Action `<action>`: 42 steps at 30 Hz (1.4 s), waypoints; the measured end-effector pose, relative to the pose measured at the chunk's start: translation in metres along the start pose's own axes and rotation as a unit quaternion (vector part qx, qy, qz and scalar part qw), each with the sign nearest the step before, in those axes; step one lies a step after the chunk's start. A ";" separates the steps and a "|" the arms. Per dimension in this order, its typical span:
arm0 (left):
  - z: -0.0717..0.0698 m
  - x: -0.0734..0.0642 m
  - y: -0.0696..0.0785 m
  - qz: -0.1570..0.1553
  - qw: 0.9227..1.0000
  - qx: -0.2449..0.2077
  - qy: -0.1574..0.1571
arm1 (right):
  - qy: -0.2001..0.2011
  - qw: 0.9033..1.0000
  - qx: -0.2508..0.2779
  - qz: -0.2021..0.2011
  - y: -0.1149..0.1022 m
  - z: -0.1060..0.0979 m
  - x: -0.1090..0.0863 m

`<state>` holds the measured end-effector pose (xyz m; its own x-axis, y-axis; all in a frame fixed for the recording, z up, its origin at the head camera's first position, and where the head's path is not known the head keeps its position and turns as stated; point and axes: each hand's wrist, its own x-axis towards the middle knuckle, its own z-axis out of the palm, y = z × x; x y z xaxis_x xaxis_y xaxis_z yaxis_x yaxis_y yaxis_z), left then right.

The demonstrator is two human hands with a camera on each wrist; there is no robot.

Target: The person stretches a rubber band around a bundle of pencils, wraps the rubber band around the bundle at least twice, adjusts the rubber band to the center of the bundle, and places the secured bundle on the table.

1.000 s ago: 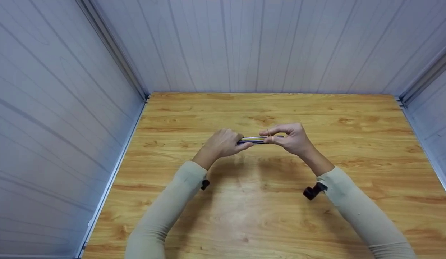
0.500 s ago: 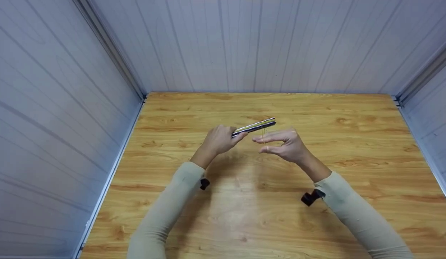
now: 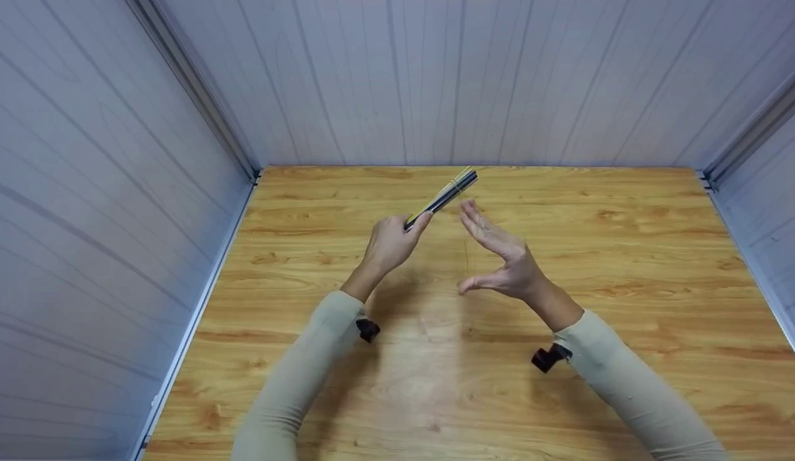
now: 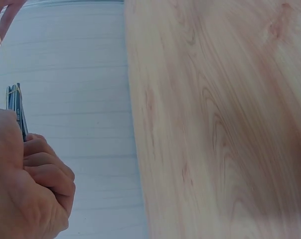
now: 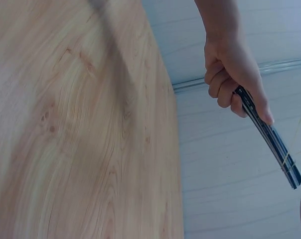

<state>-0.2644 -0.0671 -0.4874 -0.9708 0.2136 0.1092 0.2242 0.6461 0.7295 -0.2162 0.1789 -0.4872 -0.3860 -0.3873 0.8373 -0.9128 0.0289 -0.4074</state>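
Note:
My left hand (image 3: 392, 244) grips the lower end of a bundle of slim pencil-like sticks (image 3: 450, 192), dark blue with silver and yellow among them. The bundle slants up and away to the right, above the table. A thin rubber band (image 5: 289, 167) loops round its far end, and a stretched strand runs from there toward my right hand (image 3: 509, 262). That hand is spread wide, fingers straight and thumb apart, with the strand drawn between them. In the left wrist view, the curled fingers (image 4: 48, 172) wrap the sticks. Only an edge of the right hand shows in the right wrist view.
A wood-grain table (image 3: 307, 205) lies beneath both hands. Pale panel walls (image 3: 429, 83) rise at the back and at both sides. Small black wrist cameras (image 3: 551, 357) hang under the sleeves.
The bundle has swung from level to steeply tilted up and away. My right hand has come off its far end, and its thumb and fingers have spread apart, stretching the rubber band.

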 end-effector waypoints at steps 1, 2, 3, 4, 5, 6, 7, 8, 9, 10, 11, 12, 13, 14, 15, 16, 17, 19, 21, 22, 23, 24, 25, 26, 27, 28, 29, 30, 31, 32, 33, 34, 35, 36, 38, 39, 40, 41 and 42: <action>0.000 0.000 0.000 0.000 1.000 -0.002 0.008 | 0.003 1.000 -0.004 0.007 0.000 0.000 -0.001; 0.000 0.000 0.000 0.001 1.000 -0.004 0.016 | 0.007 1.000 -0.004 0.015 0.000 0.000 -0.001; 0.000 -0.001 0.000 0.004 1.000 -0.008 0.023 | 0.012 1.000 -0.001 0.025 0.000 0.000 -0.002; 0.001 -0.001 0.000 0.009 0.999 -0.014 0.030 | 0.016 0.999 0.008 0.038 0.000 0.000 -0.003; 0.001 -0.002 0.000 0.015 0.999 -0.020 0.037 | 0.021 0.998 0.029 0.055 -0.001 0.001 -0.004; 0.002 -0.002 0.001 0.021 0.998 -0.026 0.047 | 0.029 0.995 0.056 0.077 -0.001 0.001 -0.004; 0.003 -0.003 0.000 0.029 0.997 -0.032 0.056 | 0.039 0.990 0.089 0.101 0.000 0.001 -0.005; 0.003 -0.003 0.001 0.037 0.996 -0.037 0.066 | 0.051 0.983 0.124 0.127 0.000 0.001 -0.005; 0.003 -0.004 0.001 0.046 0.995 -0.039 0.076 | 0.064 0.973 0.160 0.151 0.000 0.001 -0.005; 0.004 -0.004 0.001 0.056 0.994 -0.038 0.086 | 0.078 0.962 0.197 0.174 0.000 0.001 -0.005; 0.004 -0.005 0.002 0.064 0.993 -0.036 0.097 | 0.092 0.949 0.231 0.194 0.000 0.000 -0.005; 0.004 -0.006 0.002 0.072 0.991 -0.032 0.108 | 0.102 0.939 0.254 0.210 0.001 -0.001 -0.005; 0.003 -0.006 0.003 0.081 0.989 -0.029 0.118 | 0.108 0.930 0.272 0.224 0.001 -0.002 -0.005; 0.003 -0.007 0.003 0.089 0.988 -0.023 0.128 | 0.111 0.922 0.287 0.234 0.002 -0.003 -0.005; 0.002 -0.008 0.003 0.100 0.985 -0.016 0.139 | 0.113 0.916 0.301 0.239 0.002 -0.004 -0.005; 0.001 -0.009 0.003 0.110 0.983 -0.009 0.149 | 0.114 0.912 0.311 0.243 0.003 -0.006 -0.005; 0.000 -0.009 0.002 0.123 0.980 -0.001 0.158 | 0.113 0.909 0.319 0.245 0.005 -0.007 -0.006; -0.003 -0.010 0.000 0.155 0.972 0.019 0.176 | 0.113 0.903 0.332 0.247 0.007 -0.010 -0.008; -0.006 -0.010 -0.004 0.195 0.961 0.043 0.193 | 0.109 0.903 0.338 0.244 0.010 -0.013 -0.011; -0.007 -0.011 -0.006 0.215 0.954 0.056 0.201 | 0.106 0.903 0.337 0.245 0.011 -0.014 -0.012; -0.008 -0.011 -0.009 0.237 0.946 0.070 0.209 | 0.104 0.903 0.335 0.246 0.012 -0.016 -0.014; -0.010 -0.010 -0.011 0.260 0.937 0.087 0.218 | 0.100 0.905 0.332 0.248 0.013 -0.017 -0.015; -0.011 -0.010 -0.013 0.283 0.926 0.105 0.227 | 0.096 0.907 0.327 0.249 0.014 -0.018 -0.016; -0.013 -0.010 -0.014 0.307 0.914 0.125 0.234 | 0.093 0.909 0.320 0.251 0.015 -0.019 -0.017; -0.015 -0.010 -0.015 0.330 0.900 0.147 0.242 | 0.092 0.911 0.314 0.252 0.016 -0.020 -0.018; -0.018 -0.010 -0.015 0.353 0.886 0.171 0.247 | 0.092 0.912 0.308 0.255 0.017 -0.021 -0.019; -0.021 -0.010 -0.015 0.376 0.870 0.195 0.252 | 0.093 0.913 0.303 0.256 0.019 -0.022 -0.020; -0.023 -0.009 -0.015 0.397 0.854 0.220 0.255 | 0.097 0.915 0.297 0.257 0.020 -0.023 -0.021; -0.026 -0.009 -0.014 0.416 0.838 0.243 0.255 | 0.102 0.915 0.293 0.259 0.021 -0.025 -0.021; -0.029 -0.008 -0.013 0.433 0.823 0.265 0.256 | 0.106 0.915 0.288 0.261 0.022 -0.026 -0.022; -0.031 -0.008 -0.012 0.448 0.808 0.286 0.255 | 0.108 0.916 0.285 0.262 0.022 -0.027 -0.022; -0.033 -0.007 -0.011 0.461 0.795 0.302 0.253 | 0.111 0.915 0.283 0.265 0.022 -0.028 -0.022; -0.035 -0.007 -0.011 0.473 0.784 0.315 0.252 | 0.112 0.915 0.281 0.268 0.022 -0.029 -0.022; -0.036 -0.007 -0.010 0.482 0.775 0.325 0.250 | 0.112 0.914 0.280 0.271 0.022 -0.030 -0.022; -0.037 -0.006 -0.008 0.495 0.764 0.334 0.243 | 0.107 0.913 0.279 0.277 0.020 -0.031 -0.021; -0.038 -0.006 -0.007 0.500 0.761 0.337 0.241 | 0.104 0.914 0.278 0.278 0.019 -0.032 -0.019; -0.038 -0.007 -0.006 0.503 0.759 0.338 0.239 | 0.101 0.915 0.272 0.279 0.018 -0.032 -0.018; -0.038 -0.007 -0.005 0.504 0.758 0.340 0.236 | 0.097 0.918 0.266 0.278 0.017 -0.032 -0.016; -0.038 -0.007 -0.004 0.504 0.758 0.342 0.233 | 0.092 0.921 0.260 0.276 0.016 -0.032 -0.014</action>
<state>-0.2619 -0.0990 -0.4659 -0.1648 0.6721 0.7219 0.7096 0.5891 -0.3865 -0.2299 0.2143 -0.4936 -0.8317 -0.2810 0.4788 -0.4023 -0.2893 -0.8686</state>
